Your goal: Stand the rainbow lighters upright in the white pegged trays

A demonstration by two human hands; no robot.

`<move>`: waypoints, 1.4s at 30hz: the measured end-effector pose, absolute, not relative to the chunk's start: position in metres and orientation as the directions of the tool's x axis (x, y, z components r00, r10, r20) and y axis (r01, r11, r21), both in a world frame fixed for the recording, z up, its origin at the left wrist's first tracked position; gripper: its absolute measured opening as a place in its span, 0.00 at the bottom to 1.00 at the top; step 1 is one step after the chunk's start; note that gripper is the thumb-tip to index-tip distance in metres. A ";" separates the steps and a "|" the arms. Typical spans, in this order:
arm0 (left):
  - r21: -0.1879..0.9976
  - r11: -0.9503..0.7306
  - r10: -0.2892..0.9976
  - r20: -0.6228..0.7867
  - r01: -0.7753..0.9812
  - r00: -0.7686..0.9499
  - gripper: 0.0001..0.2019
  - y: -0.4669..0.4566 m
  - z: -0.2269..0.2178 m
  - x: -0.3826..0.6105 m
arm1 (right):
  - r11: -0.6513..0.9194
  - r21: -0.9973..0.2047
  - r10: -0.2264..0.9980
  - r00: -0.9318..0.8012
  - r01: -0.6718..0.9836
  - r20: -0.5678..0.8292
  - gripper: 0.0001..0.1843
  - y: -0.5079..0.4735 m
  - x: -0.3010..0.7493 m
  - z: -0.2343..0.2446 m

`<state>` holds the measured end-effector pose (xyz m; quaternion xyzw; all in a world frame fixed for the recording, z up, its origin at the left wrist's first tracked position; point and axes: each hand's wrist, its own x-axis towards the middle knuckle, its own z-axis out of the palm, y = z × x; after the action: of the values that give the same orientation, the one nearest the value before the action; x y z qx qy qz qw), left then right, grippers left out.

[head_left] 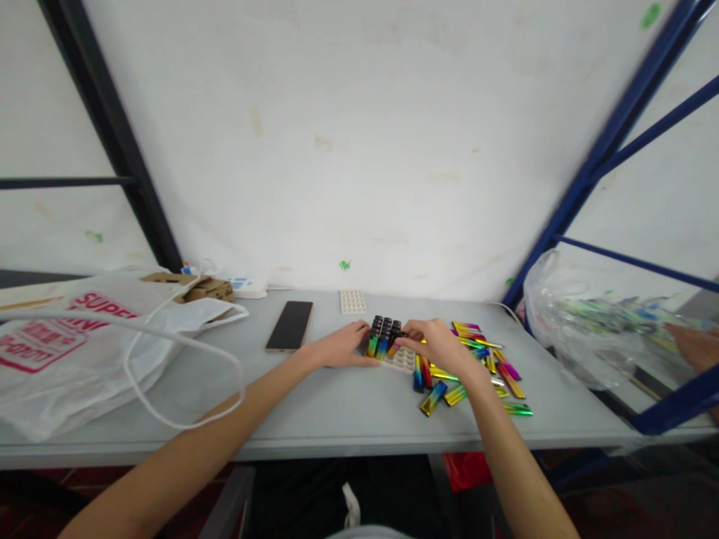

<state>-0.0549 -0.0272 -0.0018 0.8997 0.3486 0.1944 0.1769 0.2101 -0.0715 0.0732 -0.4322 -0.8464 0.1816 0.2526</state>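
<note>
Several shiny, rainbow-coloured cases with black tops, looking like lighters [383, 338], stand upright in close rows on a white tray with pockets [400, 360]. My left hand [347, 346] curves around the left side of these rows, fingers behind and thumb along the front. At their right side, my right hand [431, 338] pinches one such case, partly hidden by the fingers. Beneath and beside my right forearm lies a loose heap of metallic cases [432, 399] in gold, blue, green, red and purple.
A phone [289, 326] lies left of my hands. Another white pocketed tray [353, 302] is near the wall. White plastic bags [95, 329] and a looping white cable [185, 425] occupy the left side. A blue frame [595, 168] borders the right; beyond it are a clear bag [567, 329] and another person's hand [693, 346].
</note>
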 end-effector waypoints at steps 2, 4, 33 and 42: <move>0.458 -0.689 0.701 0.219 0.563 0.679 0.36 -0.028 -0.001 -0.055 | 0.553 -0.539 0.826 -0.500 0.635 0.259 0.08 -0.071 0.210 0.071; 0.462 -0.691 0.697 0.222 0.556 0.682 0.36 -0.028 0.000 -0.054 | 0.549 -0.556 0.822 -0.521 0.623 0.229 0.08 -0.068 0.209 0.067; 0.461 -0.700 0.690 0.237 0.546 0.684 0.34 -0.025 0.001 -0.056 | 0.350 -0.290 0.937 -0.337 0.891 0.095 0.07 -0.017 0.333 0.062; 0.470 -0.673 0.715 0.216 0.571 0.665 0.35 -0.027 0.000 -0.057 | 0.293 -0.310 0.950 -0.239 0.905 0.202 0.09 -0.006 0.352 0.022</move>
<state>-0.0571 -0.0267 -0.0003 0.8936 0.3596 0.1953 0.1845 0.3516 -0.0064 0.0215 -0.5911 -0.7843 0.0638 0.1772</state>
